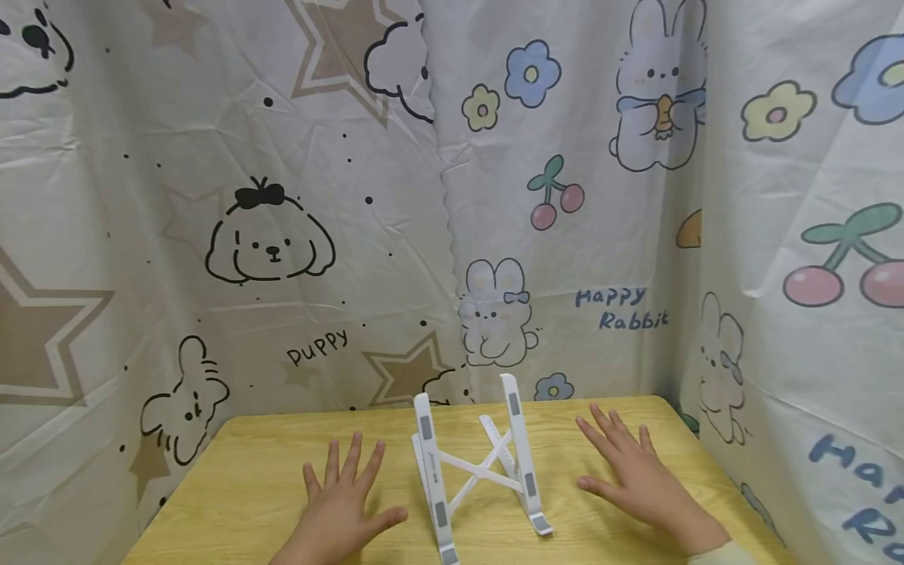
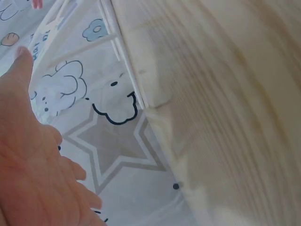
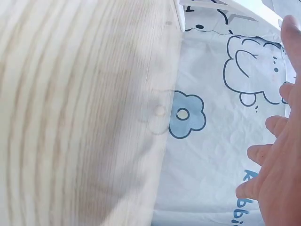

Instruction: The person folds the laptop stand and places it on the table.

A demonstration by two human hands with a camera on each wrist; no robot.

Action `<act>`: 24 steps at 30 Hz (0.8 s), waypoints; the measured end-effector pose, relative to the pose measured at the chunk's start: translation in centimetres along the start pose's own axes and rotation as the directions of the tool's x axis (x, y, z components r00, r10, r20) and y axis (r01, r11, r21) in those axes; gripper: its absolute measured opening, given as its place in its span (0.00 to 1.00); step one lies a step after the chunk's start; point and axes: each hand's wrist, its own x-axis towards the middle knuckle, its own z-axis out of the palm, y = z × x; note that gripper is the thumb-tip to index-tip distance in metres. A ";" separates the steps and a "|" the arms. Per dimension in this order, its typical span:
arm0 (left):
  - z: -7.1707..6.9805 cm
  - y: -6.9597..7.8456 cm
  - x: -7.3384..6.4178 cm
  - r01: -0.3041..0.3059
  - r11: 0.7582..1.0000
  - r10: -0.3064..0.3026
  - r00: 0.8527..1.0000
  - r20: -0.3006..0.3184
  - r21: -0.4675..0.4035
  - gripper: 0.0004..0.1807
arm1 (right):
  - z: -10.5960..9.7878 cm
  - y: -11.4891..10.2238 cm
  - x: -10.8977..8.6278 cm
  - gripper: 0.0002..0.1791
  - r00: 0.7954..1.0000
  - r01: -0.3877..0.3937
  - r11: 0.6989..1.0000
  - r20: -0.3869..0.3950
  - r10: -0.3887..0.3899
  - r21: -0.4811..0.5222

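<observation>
A white folding laptop stand (image 1: 480, 471) with grey pads stands unfolded on the wooden table, its two long arms sloping up and joined by an X-shaped brace. To its left my left hand (image 1: 344, 502) is spread, fingers straight and thumb pointing toward the stand. On the other side my right hand (image 1: 636, 479) is spread too, its thumb toward the stand with a gap between. Neither hand holds anything. In the left wrist view, part of the stand (image 2: 114, 35) shows beyond the thumb. A corner of the stand (image 3: 254, 12) appears at the top of the right wrist view.
The light wooden table (image 1: 268, 447) ends at a back edge just behind the stand. Printed curtains (image 1: 395, 235) with puppies, rabbits, stars and flowers hang behind it and along both sides, the right curtain (image 1: 798, 353) close to the table's right edge.
</observation>
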 end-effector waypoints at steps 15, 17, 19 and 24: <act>0.2 3.0 -0.1 0.107 0.930 -0.082 0.993 0.085 -0.352 0.59 | 1.0 -0.8 0.8 0.48 0.990 -0.133 0.926 0.087 0.109 0.353; 0.5 3.2 -0.1 0.123 0.908 -0.090 0.991 0.098 -0.401 0.57 | 1.2 -1.0 0.9 0.47 0.987 -0.154 0.903 0.111 0.119 0.400; 0.8 3.3 -0.1 0.143 0.881 -0.104 0.988 0.111 -0.450 0.55 | 1.4 -1.3 1.0 0.47 0.979 -0.189 0.873 0.152 0.133 0.450; 0.9 3.8 -0.1 0.160 0.831 -0.133 0.987 0.089 -0.533 0.52 | 1.9 -1.7 1.3 0.45 0.964 -0.244 0.817 0.225 0.144 0.522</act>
